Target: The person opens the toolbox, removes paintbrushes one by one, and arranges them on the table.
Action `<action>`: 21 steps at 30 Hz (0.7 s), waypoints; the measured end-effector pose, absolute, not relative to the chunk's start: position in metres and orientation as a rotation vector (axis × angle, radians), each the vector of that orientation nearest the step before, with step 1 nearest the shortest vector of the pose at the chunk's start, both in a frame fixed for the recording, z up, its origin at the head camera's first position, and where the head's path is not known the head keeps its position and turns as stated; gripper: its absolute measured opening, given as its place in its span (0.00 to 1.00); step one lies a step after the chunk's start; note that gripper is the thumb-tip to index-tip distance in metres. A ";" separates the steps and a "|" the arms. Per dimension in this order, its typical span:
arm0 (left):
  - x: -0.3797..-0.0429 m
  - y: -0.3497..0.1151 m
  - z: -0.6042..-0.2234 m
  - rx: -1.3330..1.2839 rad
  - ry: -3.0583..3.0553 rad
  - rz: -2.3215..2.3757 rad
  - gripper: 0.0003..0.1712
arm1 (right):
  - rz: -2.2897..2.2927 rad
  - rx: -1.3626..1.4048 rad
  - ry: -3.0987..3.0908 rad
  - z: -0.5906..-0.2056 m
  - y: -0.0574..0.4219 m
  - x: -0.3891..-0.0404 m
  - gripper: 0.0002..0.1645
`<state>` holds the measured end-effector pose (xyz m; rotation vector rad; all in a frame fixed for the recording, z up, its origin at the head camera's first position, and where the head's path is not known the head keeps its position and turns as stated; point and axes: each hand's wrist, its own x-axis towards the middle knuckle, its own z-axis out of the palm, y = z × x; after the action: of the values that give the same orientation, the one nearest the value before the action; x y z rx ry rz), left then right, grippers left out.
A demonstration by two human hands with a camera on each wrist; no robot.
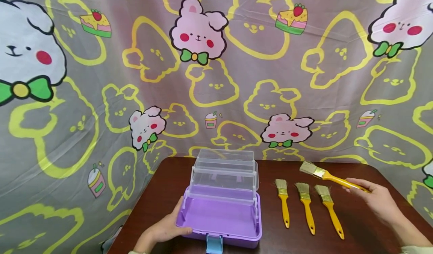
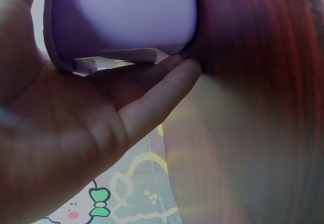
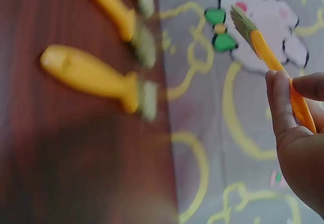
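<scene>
My right hand [image 1: 380, 199] holds a paintbrush [image 1: 335, 178] by its yellow handle, bristles toward the upper left. The right wrist view shows thumb and fingers pinching that handle [image 3: 271, 57]. Three similar paintbrushes, a left one [image 1: 283, 203], a middle one [image 1: 306, 208] and a right one [image 1: 330, 210], lie side by side, bristles away from me. A purple storage box [image 1: 220, 212] stands opened out, its clear trays [image 1: 224, 178] raised at the back. My left hand [image 1: 169, 222] grips its left side, thumb at the front corner; the left wrist view shows fingers against the purple wall [image 2: 131, 16].
A dark reddish-brown table [image 1: 270, 242] carries everything. From the box's front hangs a blue latch [image 1: 214, 243]. Behind and to both sides, a grey curtain [image 1: 209, 73] with cartoon animals and yellow outlines closes off the space.
</scene>
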<state>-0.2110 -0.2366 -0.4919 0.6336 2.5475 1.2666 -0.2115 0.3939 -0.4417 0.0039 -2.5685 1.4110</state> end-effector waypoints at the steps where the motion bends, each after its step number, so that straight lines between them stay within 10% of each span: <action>1: -0.211 -0.237 -0.492 0.630 2.547 1.264 0.65 | 1.408 -0.034 -2.574 -0.446 0.400 -0.209 0.33; 21: -0.212 -0.237 -0.492 0.610 2.570 1.228 0.65 | 1.462 -0.631 -2.576 -0.544 0.500 -0.220 0.33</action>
<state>-0.2124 -0.2369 -0.4921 0.6102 2.5696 1.2275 -0.2195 0.4998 -0.5445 -0.6308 -2.5765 1.4620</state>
